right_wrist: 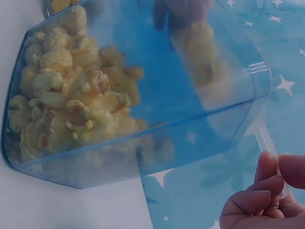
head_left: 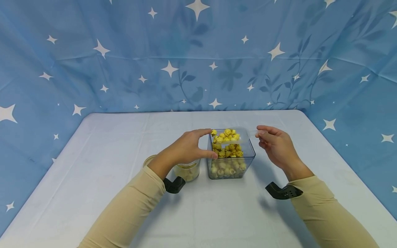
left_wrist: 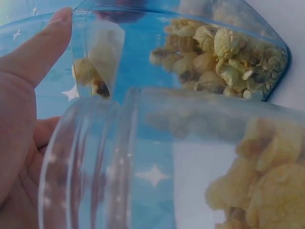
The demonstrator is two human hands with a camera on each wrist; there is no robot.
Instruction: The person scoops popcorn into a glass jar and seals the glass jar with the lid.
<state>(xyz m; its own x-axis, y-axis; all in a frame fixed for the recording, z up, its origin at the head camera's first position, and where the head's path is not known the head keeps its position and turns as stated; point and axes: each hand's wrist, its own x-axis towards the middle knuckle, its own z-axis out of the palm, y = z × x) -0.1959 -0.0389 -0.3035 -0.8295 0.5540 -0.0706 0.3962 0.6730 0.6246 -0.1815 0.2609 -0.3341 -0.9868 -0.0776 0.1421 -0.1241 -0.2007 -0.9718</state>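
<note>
A clear bluish square container (head_left: 248, 162) holds yellow popcorn (head_left: 227, 151). My left hand (head_left: 187, 146) grips its left side, thumb at the near left corner and fingers toward the far one. My right hand (head_left: 277, 144), right of the container, pinches the thin handle (right_wrist: 268, 140) of a translucent scoop (head_left: 243, 135). The scoop's bowl is at the container's mouth, and popcorn (right_wrist: 202, 57) shows in it through the wall in the right wrist view. In the left wrist view, the left thumb (left_wrist: 45, 43) touches the container's rim.
A clear jar (head_left: 187, 172) with popcorn in it stands left of the container, partly behind the left wrist. Another round rim (head_left: 148, 159) shows farther left, mostly hidden by the forearm. Everything stands on a white-covered table (head_left: 102, 144), with a blue starred curtain (head_left: 139, 41) behind.
</note>
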